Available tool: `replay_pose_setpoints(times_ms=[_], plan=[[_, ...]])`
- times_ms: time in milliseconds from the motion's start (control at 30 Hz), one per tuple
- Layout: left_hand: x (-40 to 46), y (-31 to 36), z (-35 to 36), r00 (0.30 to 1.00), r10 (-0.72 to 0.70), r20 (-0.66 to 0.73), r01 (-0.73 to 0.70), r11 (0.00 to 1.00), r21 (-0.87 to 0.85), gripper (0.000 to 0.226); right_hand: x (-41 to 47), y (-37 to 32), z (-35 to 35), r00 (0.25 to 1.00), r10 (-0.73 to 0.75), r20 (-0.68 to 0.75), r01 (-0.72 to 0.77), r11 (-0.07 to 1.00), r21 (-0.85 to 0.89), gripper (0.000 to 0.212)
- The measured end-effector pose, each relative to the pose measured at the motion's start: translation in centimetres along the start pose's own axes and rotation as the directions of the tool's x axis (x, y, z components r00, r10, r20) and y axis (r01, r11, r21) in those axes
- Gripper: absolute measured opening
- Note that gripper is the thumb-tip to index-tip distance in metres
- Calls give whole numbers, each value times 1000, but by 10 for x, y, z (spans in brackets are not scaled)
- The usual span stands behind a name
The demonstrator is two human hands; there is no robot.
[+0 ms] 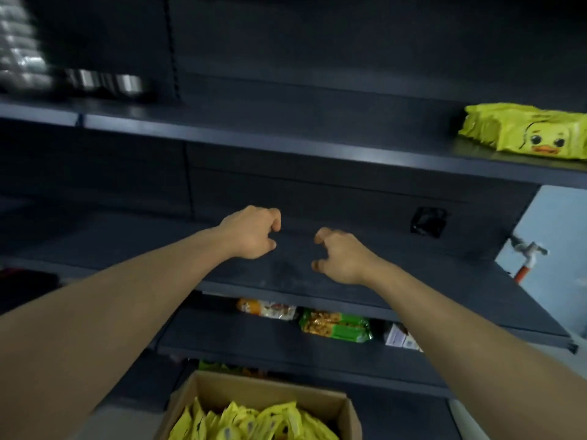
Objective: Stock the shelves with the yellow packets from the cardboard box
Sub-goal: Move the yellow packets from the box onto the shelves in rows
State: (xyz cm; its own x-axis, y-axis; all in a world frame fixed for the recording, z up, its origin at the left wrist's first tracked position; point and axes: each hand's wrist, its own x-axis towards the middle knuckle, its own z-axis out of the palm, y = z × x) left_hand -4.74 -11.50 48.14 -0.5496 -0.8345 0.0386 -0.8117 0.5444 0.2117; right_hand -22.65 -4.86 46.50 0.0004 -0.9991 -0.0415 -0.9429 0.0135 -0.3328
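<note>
Both arms reach out over the dark middle shelf [127, 239]. My left hand [251, 231] and my right hand [340, 257] hover side by side above it, fingers curled, nothing in either. An open cardboard box [346, 411] sits below at the bottom centre, filled with several yellow packets [254, 420]. A stack of yellow packets with a duck face [527, 128] lies on the upper shelf [254, 138] at the right, well away from both hands.
Steel pots [108, 82] and stacked clear containers [19, 49] stand on the upper shelf at the left. A green snack pack [336, 325] and an orange one [266, 308] lie on the lower shelf. A tap [527, 252] juts from the pale wall at the right.
</note>
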Motion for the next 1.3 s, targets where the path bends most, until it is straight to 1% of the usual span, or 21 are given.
replay_pose_setpoints(times_ms=[167, 300, 367, 500, 600, 700, 833, 933, 1000, 1100, 1200, 1233, 1300], plan=[[-28, -41, 55, 979, -131, 158, 139, 990, -37, 28, -5, 7, 68, 987, -10, 159, 5, 1000, 28, 48], [-47, -58, 112, 936, -213, 281, 233, 971, -42, 31, -10, 25, 119, 956, -16, 292, -6, 997, 76, 56], [-58, -62, 144, 904, -244, 350, 274, 961, -39, 33, -12, 38, 145, 933, -9, 359, -23, 996, 87, 56], [-78, -66, 203, 838, -310, 450, 356, 934, -19, 30, -12, 69, 201, 870, 24, 493, -67, 995, 70, 48], [-90, -68, 246, 792, -326, 516, 391, 920, -19, 32, -13, 91, 245, 819, 43, 572, -99, 993, 67, 45], [-97, -72, 289, 752, -340, 565, 426, 904, -22, 32, -16, 110, 288, 790, 60, 610, -123, 990, 63, 48], [-98, -82, 350, 682, -386, 622, 501, 865, -13, 34, -20, 134, 343, 756, 108, 645, -201, 977, 72, 43], [-89, -81, 395, 645, -372, 667, 489, 872, 14, 38, -26, 154, 378, 752, 156, 641, -273, 958, 87, 43], [-81, -75, 423, 626, -369, 687, 480, 877, 33, 46, -32, 166, 402, 740, 188, 646, -306, 949, 75, 43], [-69, -67, 466, 644, -379, 665, 462, 885, 57, 66, -45, 182, 438, 712, 237, 660, -388, 917, 89, 42], [-58, -60, 507, 668, -414, 618, 464, 881, 89, 83, -56, 190, 472, 719, 268, 641, -411, 908, 81, 40], [-55, -58, 520, 673, -425, 605, 470, 878, 93, 85, -59, 192, 483, 725, 273, 632, -408, 910, 74, 41], [-48, -54, 542, 685, -447, 575, 486, 869, 97, 83, -62, 194, 502, 738, 292, 608, -411, 910, 61, 43]])
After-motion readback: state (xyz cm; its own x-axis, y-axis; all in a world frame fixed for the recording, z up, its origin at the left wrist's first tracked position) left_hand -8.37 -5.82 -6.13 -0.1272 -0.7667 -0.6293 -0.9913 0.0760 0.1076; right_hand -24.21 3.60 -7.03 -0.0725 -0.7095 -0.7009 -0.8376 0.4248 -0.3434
